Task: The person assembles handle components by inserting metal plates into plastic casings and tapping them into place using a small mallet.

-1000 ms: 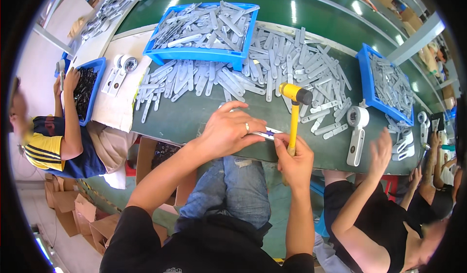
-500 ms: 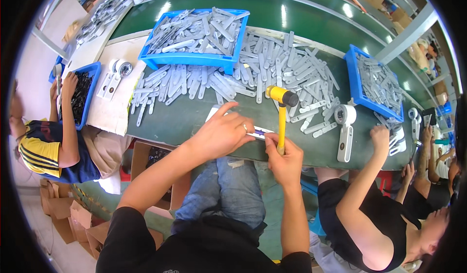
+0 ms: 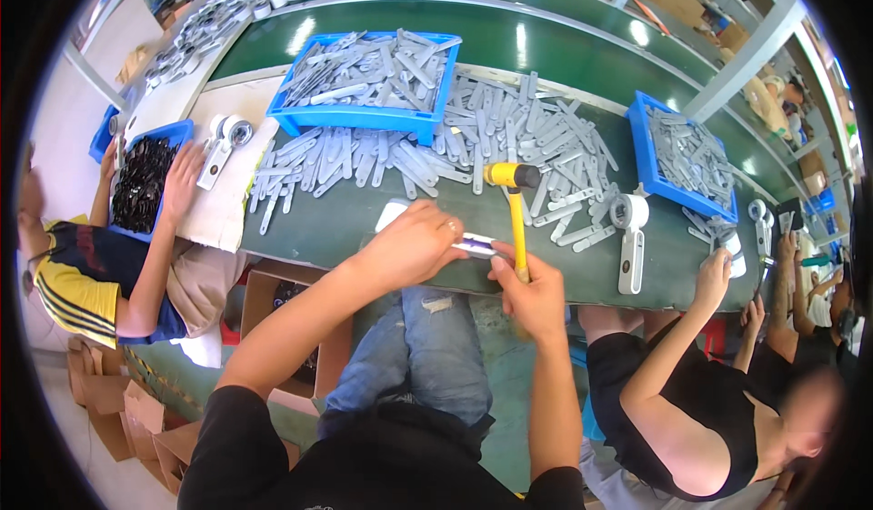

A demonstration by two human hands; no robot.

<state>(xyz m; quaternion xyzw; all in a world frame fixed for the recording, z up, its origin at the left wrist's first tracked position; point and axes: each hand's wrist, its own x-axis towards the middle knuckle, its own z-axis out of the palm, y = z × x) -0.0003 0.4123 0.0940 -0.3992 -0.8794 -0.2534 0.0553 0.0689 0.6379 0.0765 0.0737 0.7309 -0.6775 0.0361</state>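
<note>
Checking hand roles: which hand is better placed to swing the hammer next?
Probably the right hand: it grips the yellow hammer by its handle, while the left hand is occupied holding the white part.

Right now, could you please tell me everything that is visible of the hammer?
The hammer has a yellow head with a black right end, and a slim yellow handle, perhaps plastic. The right hand grips its handle; the head end points forward, over the green tabletop. The hand hides part of the handle.
</note>
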